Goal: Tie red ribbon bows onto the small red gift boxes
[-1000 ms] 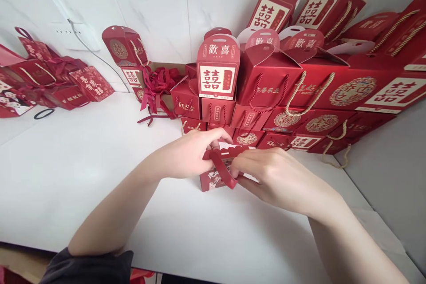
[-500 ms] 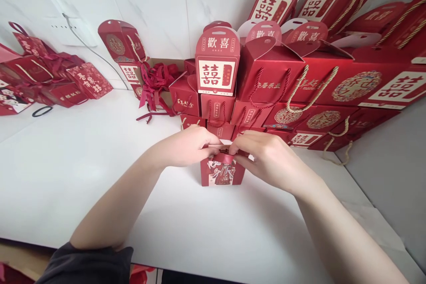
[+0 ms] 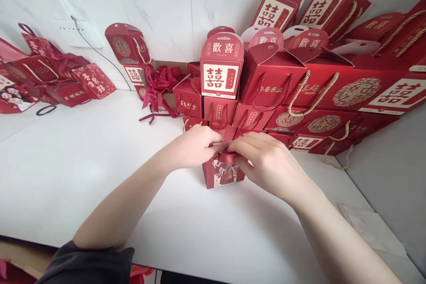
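A small red gift box (image 3: 227,175) with a printed figure on its front stands upright on the white table. My left hand (image 3: 198,146) pinches the top edge of this box from the left, its fingertips partly hidden. From the right, my right hand (image 3: 261,157) closes its fingers and thumb on the box's top. Between the two hands a red ribbon (image 3: 226,158) curves over the front of the top. What lies beneath my fingers is hidden.
Stacked red boxes (image 3: 333,88) with rope handles line the wall behind. A carton of loose red ribbons (image 3: 161,82) stands left of them. More decorated boxes (image 3: 56,75) and a black ring (image 3: 45,110) lie far left. The table (image 3: 83,164) ends near my body.
Both hands have drawn closer over the box top, and the gap between them has narrowed. The top flaps now look more closed, with the box tilted slightly. The camera view has shifted a little.
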Available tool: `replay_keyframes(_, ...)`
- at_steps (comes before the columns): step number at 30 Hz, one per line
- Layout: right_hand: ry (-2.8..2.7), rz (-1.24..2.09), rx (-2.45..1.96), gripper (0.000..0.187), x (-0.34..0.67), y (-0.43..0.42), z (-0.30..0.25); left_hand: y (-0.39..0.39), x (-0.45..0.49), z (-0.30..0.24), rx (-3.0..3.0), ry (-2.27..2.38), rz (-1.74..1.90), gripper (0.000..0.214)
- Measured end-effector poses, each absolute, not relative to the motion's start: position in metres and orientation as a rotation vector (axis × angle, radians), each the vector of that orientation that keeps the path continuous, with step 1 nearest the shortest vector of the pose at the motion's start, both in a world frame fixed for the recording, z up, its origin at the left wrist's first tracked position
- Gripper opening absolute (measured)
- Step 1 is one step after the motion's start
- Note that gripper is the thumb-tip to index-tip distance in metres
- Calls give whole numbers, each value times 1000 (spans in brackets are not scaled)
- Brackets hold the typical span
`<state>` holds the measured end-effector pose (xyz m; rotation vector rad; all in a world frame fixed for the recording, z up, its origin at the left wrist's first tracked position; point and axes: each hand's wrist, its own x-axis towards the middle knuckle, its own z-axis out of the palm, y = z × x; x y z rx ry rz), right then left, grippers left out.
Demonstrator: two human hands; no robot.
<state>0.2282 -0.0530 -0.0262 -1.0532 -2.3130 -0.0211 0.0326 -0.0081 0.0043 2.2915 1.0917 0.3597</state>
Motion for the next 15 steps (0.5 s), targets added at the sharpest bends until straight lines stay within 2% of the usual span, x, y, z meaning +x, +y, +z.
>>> replay_keyframes(4, -1965, 598, -1087, 8, 231, -46, -28, -15, 37, 9, 2267, 1244, 425, 25)
replay_keyframes(7, -1723, 1048, -905, 3, 233, -43, -25, -34, 36, 18, 2329, 1324, 636, 21)
replay_keyframes(11, -1565, 1167, -589, 5, 233, -51, -18, -65, 37, 27, 2480, 1288, 1104, 13)
replay_keyframes(15, -1624, 1132, -418, 5, 232, -64, -14, -83, 41, 26, 2504, 1062, 1494, 21)
